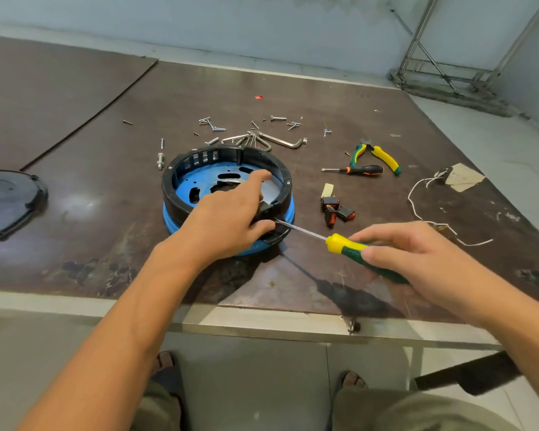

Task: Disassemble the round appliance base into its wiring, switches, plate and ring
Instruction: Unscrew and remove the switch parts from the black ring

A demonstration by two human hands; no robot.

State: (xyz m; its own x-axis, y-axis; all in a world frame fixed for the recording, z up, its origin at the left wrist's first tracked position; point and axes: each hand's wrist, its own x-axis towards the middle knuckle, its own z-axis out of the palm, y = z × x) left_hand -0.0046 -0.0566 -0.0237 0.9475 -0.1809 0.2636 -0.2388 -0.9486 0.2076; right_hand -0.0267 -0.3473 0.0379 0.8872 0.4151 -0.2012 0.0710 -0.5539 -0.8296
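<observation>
round appliance base (177,203) near the middle of the brown table (91,237), with both hands on the job.
the base is a black plastic ring (168,185) with slots in its far wall, above a blue band, and inside is a flat blue plate (189,181) with oval holes. the left hand (227,213) grips the near rim, thumb outside and fingers over the edge. the right hand (411,253) is closed around a yellow-green screwdriver (349,246); its steel shaft reaches the rim beside the thumb. red-black switches (335,209) and thin white wire (416,209) lie apart on the right. bare table runs from the base to the near metal edge.
</observation>
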